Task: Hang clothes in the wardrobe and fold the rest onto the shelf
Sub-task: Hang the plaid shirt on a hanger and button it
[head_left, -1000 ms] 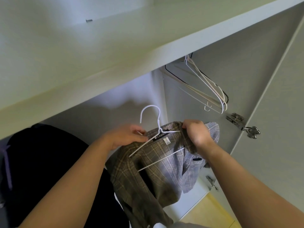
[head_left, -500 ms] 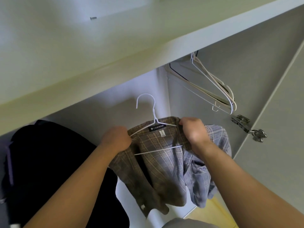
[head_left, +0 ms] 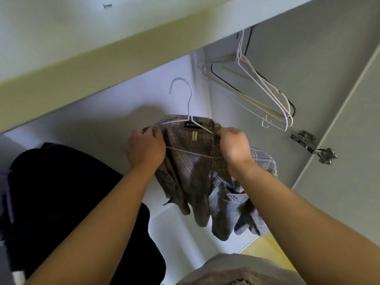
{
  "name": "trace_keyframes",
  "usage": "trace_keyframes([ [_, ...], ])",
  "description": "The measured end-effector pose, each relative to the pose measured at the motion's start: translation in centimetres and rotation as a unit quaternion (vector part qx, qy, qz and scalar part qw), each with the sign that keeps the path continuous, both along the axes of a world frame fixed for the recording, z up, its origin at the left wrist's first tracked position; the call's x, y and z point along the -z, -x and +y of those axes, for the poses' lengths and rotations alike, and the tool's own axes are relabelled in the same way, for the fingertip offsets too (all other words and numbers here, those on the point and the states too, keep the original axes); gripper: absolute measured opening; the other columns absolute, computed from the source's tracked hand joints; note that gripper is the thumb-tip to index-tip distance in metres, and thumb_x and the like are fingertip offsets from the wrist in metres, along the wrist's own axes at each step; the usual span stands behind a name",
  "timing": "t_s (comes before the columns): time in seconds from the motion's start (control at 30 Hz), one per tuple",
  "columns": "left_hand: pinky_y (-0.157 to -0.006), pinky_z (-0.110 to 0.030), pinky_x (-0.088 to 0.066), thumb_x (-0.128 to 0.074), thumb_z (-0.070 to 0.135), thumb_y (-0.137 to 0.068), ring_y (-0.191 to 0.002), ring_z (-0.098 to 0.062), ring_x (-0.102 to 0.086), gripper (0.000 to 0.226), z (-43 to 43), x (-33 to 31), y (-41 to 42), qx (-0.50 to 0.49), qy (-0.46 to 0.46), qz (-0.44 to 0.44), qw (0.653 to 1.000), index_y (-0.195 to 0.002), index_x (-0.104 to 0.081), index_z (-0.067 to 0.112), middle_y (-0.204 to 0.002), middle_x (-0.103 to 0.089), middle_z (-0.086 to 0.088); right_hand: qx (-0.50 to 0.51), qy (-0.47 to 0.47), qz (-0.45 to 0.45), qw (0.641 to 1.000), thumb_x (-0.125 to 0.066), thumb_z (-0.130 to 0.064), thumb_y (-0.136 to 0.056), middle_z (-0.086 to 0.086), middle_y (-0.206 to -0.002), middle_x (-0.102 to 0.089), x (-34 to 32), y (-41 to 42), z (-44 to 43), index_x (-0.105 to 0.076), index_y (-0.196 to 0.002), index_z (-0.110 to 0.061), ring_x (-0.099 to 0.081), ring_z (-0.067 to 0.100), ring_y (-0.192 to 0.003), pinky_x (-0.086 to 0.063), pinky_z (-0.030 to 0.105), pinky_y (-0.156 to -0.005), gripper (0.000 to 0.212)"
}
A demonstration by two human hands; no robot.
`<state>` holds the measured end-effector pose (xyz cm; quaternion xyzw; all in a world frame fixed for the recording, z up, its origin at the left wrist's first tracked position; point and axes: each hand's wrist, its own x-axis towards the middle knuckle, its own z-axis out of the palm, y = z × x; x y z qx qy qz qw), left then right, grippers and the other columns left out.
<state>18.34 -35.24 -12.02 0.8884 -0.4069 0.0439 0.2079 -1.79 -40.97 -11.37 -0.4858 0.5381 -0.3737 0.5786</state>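
Note:
A brown plaid shirt [head_left: 191, 167] sits on a white wire hanger [head_left: 186, 103] inside the wardrobe, below the shelf [head_left: 127, 48]. Its collar label faces me and the hanger's hook points up, free of any rail. My left hand [head_left: 145, 150] grips the shirt's left shoulder over the hanger's end. My right hand [head_left: 233, 145] grips the right shoulder at the collar. The shirt's lower part hangs crumpled beneath my right forearm.
Several empty hangers [head_left: 265, 93] hang at the upper right by the side wall. A dark garment [head_left: 61, 192] hangs at the left. The open door [head_left: 353, 140] with its metal hinge [head_left: 314, 147] stands at the right. A screw [head_left: 107, 5] sticks out above.
The shirt has been pulled square onto the hanger, both shoulders now spread over its ends. Both hands moved slightly apart, the left one further onto the shoulder.

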Motion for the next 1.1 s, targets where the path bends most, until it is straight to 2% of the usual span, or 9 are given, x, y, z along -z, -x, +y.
trace_keyframes([
  [0.1,-0.096,-0.047,-0.041,-0.028,0.047,-0.104,-0.109,-0.036,-0.047,0.054,-0.2,0.0,-1.2,-0.009,0.011,-0.103,0.995,-0.126,-0.065,0.015,-0.118,-0.049,-0.015,0.009,0.001,-0.025,1.000,-0.045,-0.011,-0.094,0.020,-0.081,-0.061,-0.2,-0.1,0.1,-0.063,-0.093,0.007,-0.067,0.046,-0.092,-0.053,0.060,-0.075,0.026],
  [0.2,-0.096,-0.049,-0.041,-0.031,0.045,-0.105,-0.112,-0.040,-0.050,0.054,-0.4,-0.7,-1.6,0.011,0.036,-0.157,0.987,-0.144,-0.053,0.015,-0.121,-0.055,-0.019,0.030,0.014,-0.063,0.997,-0.046,-0.011,-0.094,0.016,-0.082,-0.059,-0.7,-0.4,0.0,-0.061,-0.100,0.010,-0.064,0.035,-0.082,-0.052,0.045,-0.070,0.027],
  [0.3,-0.086,-0.048,-0.046,-0.027,0.044,-0.109,-0.110,-0.046,-0.058,0.057,-1.2,-1.9,-1.3,0.042,0.058,-0.093,0.993,-0.153,-0.038,0.010,-0.125,-0.061,-0.023,0.023,0.032,-0.082,0.996,-0.049,-0.017,-0.086,0.012,-0.076,-0.058,-2.0,-0.9,-0.3,-0.060,-0.080,-0.007,-0.057,0.026,-0.074,-0.046,0.042,-0.062,0.017],
  [0.4,-0.075,-0.045,-0.046,-0.030,0.041,-0.109,-0.101,-0.046,-0.062,0.056,-1.9,-2.7,-1.3,0.066,0.095,-0.062,0.991,-0.154,-0.034,0.008,-0.114,-0.065,-0.026,0.023,0.038,-0.080,0.996,-0.047,-0.011,-0.090,0.012,-0.071,-0.053,-3.5,-1.5,-1.3,-0.054,-0.074,-0.010,-0.052,0.026,-0.070,-0.038,0.041,-0.059,0.018],
  [0.57,-0.090,-0.047,-0.051,-0.049,0.028,-0.105,-0.111,-0.042,-0.061,0.058,-2.7,-3.9,-1.6,0.089,0.129,-0.022,0.987,-0.156,-0.031,0.008,-0.128,-0.061,-0.022,0.018,0.070,-0.091,0.993,-0.050,-0.017,-0.097,0.001,-0.072,-0.050,-5.0,-2.7,-2.8,-0.049,-0.071,-0.018,-0.048,0.016,-0.061,-0.043,0.029,-0.060,0.025],
  [0.67,-0.091,-0.041,-0.052,-0.058,0.023,-0.099,-0.109,-0.037,-0.064,0.062,-3.3,-3.9,-2.1,0.100,0.126,0.005,0.987,-0.155,-0.034,0.009,-0.122,-0.066,-0.018,0.020,0.070,-0.086,0.994,-0.050,-0.020,-0.098,-0.001,-0.073,-0.048,-5.2,-3.3,-3.6,-0.046,-0.071,-0.021,-0.046,0.013,-0.062,-0.046,0.034,-0.072,0.028],
  [0.83,-0.094,-0.043,-0.052,-0.054,0.024,-0.101,-0.110,-0.038,-0.064,0.062,-4.0,-3.8,-1.9,0.073,0.110,0.050,0.990,-0.156,-0.029,0.011,-0.124,-0.067,-0.017,0.013,0.061,-0.067,0.996,-0.049,-0.021,-0.097,-0.002,-0.074,-0.049,-5.4,-4.3,-4.4,-0.047,-0.071,-0.022,-0.047,0.013,-0.063,-0.048,0.035,-0.076,0.026],
  [1.0,-0.083,-0.039,-0.050,-0.053,0.021,-0.101,-0.102,-0.036,-0.065,0.057,-4.2,-3.3,-2.0,0.068,0.086,0.060,0.992,-0.152,-0.034,0.006,-0.115,-0.067,-0.017,-0.024,0.054,-0.031,0.998,-0.048,-0.018,-0.099,-0.002,-0.076,-0.047,-5.5,-4.7,-4.4,-0.045,-0.072,-0.021,-0.045,0.011,-0.063,-0.046,0.033,-0.076,0.028],
  [1.1,-0.085,-0.042,-0.052,-0.053,0.024,-0.099,-0.103,-0.035,-0.063,0.058,-3.4,-2.5,-2.4,0.077,0.039,0.072,0.994,-0.151,-0.033,0.008,-0.119,-0.065,-0.016,-0.051,0.061,0.011,0.997,-0.048,-0.015,-0.099,0.006,-0.087,-0.056,-4.8,-4.2,-3.9,-0.056,-0.086,-0.013,-0.053,0.022,-0.075,-0.046,0.033,-0.073,0.015],
])
